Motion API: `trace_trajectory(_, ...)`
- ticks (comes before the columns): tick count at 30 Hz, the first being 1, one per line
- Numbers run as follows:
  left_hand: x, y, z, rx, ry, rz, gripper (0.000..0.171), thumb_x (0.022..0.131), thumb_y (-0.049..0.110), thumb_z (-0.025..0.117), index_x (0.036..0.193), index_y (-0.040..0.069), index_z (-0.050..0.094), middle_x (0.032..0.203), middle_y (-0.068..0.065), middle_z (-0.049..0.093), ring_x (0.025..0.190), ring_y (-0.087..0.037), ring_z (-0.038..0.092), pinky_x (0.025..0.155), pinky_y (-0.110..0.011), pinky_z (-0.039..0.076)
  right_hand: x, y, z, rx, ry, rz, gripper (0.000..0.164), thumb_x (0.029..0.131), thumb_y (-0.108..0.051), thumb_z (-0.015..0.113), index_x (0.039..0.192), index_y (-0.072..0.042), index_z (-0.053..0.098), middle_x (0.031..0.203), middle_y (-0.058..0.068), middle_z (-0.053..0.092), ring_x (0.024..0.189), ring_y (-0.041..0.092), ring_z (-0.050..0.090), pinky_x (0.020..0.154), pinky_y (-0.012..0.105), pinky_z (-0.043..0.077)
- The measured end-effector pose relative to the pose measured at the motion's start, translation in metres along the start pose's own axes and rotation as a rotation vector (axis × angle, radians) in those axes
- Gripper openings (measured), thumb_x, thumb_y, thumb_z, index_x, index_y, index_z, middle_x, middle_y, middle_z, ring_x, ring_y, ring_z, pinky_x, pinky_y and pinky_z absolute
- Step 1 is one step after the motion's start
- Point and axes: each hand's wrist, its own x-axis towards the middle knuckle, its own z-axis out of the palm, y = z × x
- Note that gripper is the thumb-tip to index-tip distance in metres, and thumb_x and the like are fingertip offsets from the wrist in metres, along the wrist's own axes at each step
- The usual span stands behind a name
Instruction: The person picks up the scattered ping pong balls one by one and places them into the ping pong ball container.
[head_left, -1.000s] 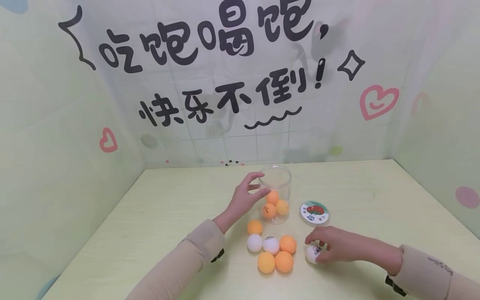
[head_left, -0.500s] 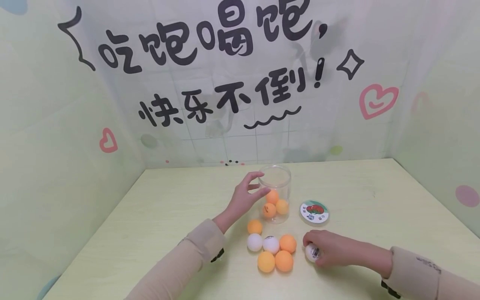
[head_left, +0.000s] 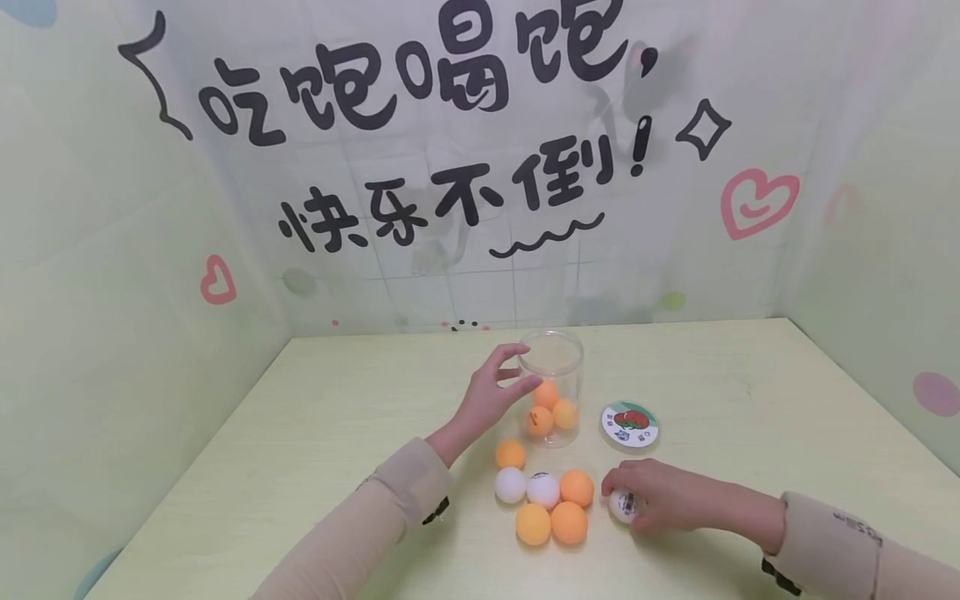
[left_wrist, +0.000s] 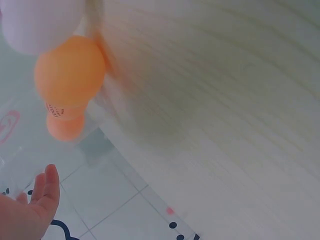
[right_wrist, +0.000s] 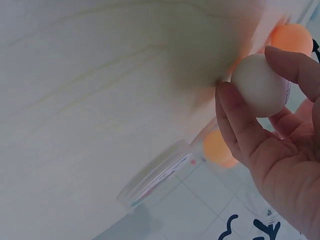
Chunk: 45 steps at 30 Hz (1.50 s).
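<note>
My left hand [head_left: 486, 393] holds the upper side of a clear plastic jar [head_left: 573, 377], thumb in front and fingers behind. Inside the upright jar lie orange ping-pong balls [head_left: 538, 422]. My right hand [head_left: 667, 496] pinches a white ping-pong ball [head_left: 623, 505] with dark print, low over the table; the right wrist view shows this white ball [right_wrist: 257, 85] between thumb and fingers. In front of the jar sit several loose balls, among them a plain white ball [head_left: 510, 485], a printed white ball [head_left: 542, 490] and an orange ball [head_left: 569, 522].
A round lid [head_left: 630, 425] with a red and green picture lies right of the jar. The pale wooden table [head_left: 337, 467] meets printed curtains [head_left: 675, 250] at its back and sides.
My right hand has shifted slightly left and its fingers have closed further around the white ball. The left hand, the jar and the loose balls keep their places.
</note>
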Motion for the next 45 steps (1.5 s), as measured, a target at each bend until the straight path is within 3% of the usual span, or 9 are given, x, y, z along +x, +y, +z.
trace_trajectory(11, 0.000, 0.001, 0.000, -0.007, -0.008, -0.006, 0.050, 0.071, 0.041, 0.059, 0.116, 0.028, 0.040, 0.125, 0.011, 0.036, 0.105, -0.019, 0.046, 0.079, -0.035, 0.042, 0.000, -0.002, -0.012, -0.021, -0.020, 0.063, 0.033, 0.064, -0.007, 0.062, 0.096, -0.011, 0.055, 0.088, -0.010, 0.050, 0.076, 0.005, 0.043, 0.068, 0.023, 0.040)
trace_trajectory(16, -0.006, 0.016, -0.002, -0.019, -0.011, -0.009, 0.047, 0.075, 0.031, 0.059, 0.117, 0.021, 0.041, 0.126, 0.004, 0.037, 0.105, -0.025, 0.045, 0.080, -0.040, 0.041, 0.000, -0.001, -0.020, -0.082, 0.005, 0.022, 0.032, 0.064, -0.005, 0.061, 0.095, -0.009, 0.055, 0.089, -0.009, 0.052, 0.077, 0.005, 0.044, 0.068, 0.023, 0.040)
trace_trajectory(23, -0.013, 0.031, -0.004, -0.012, -0.010, -0.013, 0.046, 0.077, 0.025, 0.058, 0.119, 0.016, 0.039, 0.128, 0.001, 0.035, 0.106, -0.027, 0.044, 0.081, -0.041, 0.040, 0.002, -0.005, -0.034, -0.101, 0.014, 0.037, 0.033, 0.064, -0.005, 0.061, 0.096, -0.008, 0.055, 0.087, -0.010, 0.051, 0.073, 0.006, 0.043, 0.060, 0.019, 0.039)
trace_trajectory(33, -0.012, 0.029, -0.003, -0.010, 0.000, -0.008, 0.046, 0.077, 0.025, 0.058, 0.118, 0.016, 0.040, 0.127, 0.001, 0.035, 0.106, -0.027, 0.044, 0.081, -0.041, 0.040, 0.006, -0.011, -0.049, -0.159, 0.036, 0.003, 0.034, 0.063, -0.003, 0.060, 0.096, -0.009, 0.056, 0.089, -0.006, 0.052, 0.075, 0.009, 0.045, 0.057, 0.018, 0.039)
trace_trajectory(41, -0.013, 0.029, -0.003, -0.012, -0.003, -0.012, 0.046, 0.077, 0.026, 0.058, 0.118, 0.016, 0.039, 0.127, 0.002, 0.035, 0.106, -0.026, 0.044, 0.081, -0.041, 0.040, 0.012, -0.024, -0.068, -0.136, -0.009, 0.106, 0.036, 0.067, -0.007, 0.061, 0.103, -0.010, 0.054, 0.092, -0.003, 0.052, 0.077, 0.013, 0.045, 0.060, 0.023, 0.041)
trace_trajectory(45, -0.012, 0.029, -0.003, -0.018, -0.005, -0.016, 0.046, 0.077, 0.026, 0.058, 0.118, 0.017, 0.039, 0.128, 0.002, 0.035, 0.107, -0.025, 0.044, 0.081, -0.040, 0.040, 0.014, -0.031, -0.078, -0.158, -0.003, 0.094, 0.036, 0.068, -0.006, 0.061, 0.103, -0.008, 0.054, 0.092, -0.001, 0.052, 0.076, 0.013, 0.045, 0.061, 0.024, 0.041)
